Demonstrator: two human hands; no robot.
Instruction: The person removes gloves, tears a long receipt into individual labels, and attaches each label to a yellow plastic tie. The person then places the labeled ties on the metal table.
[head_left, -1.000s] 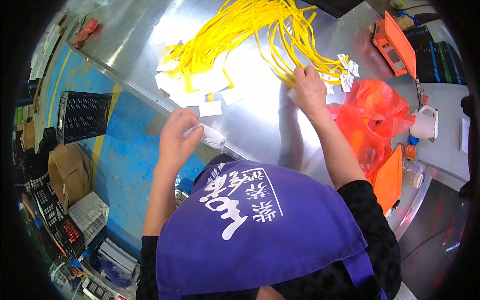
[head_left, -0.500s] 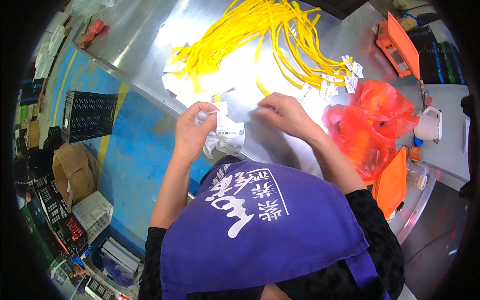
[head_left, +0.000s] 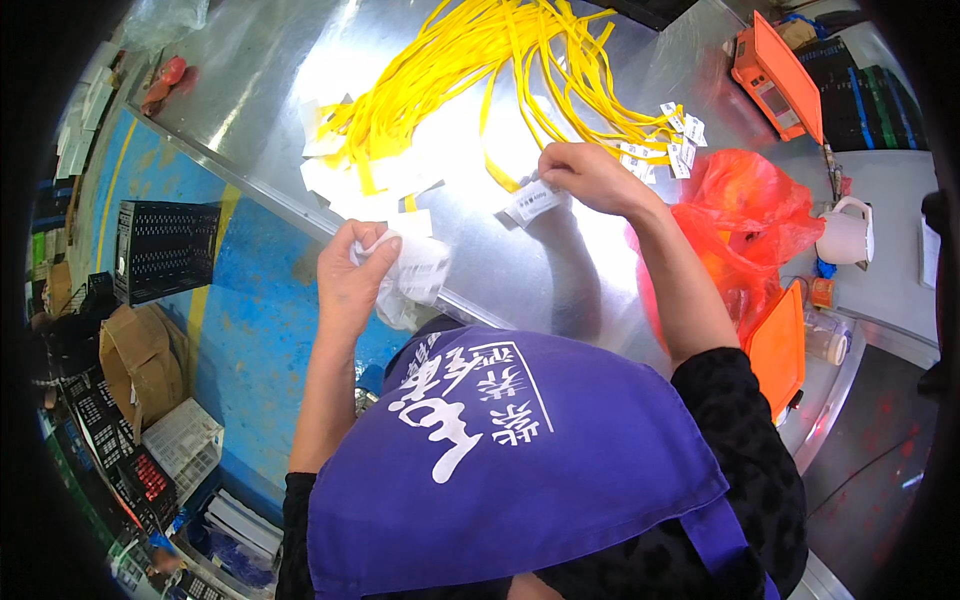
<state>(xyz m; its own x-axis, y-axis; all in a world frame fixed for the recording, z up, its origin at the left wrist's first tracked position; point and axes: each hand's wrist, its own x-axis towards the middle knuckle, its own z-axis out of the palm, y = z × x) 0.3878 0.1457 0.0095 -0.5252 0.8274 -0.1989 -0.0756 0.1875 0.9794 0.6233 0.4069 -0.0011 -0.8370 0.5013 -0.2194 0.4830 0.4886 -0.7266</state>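
Left grip (head_left: 350, 275) is pinching a label strip (head_left: 422, 268); right grip (head_left: 597, 180) is clamping a white tag (head_left: 534, 203), yellow straps (head_left: 425, 90) lying beyond.

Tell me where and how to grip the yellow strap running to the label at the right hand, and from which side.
I'd pinch the yellow strap across its width, just above the printed white label, coming from the left. There it curves apart from the other yellow straps, while the right hand is at the label's right end.
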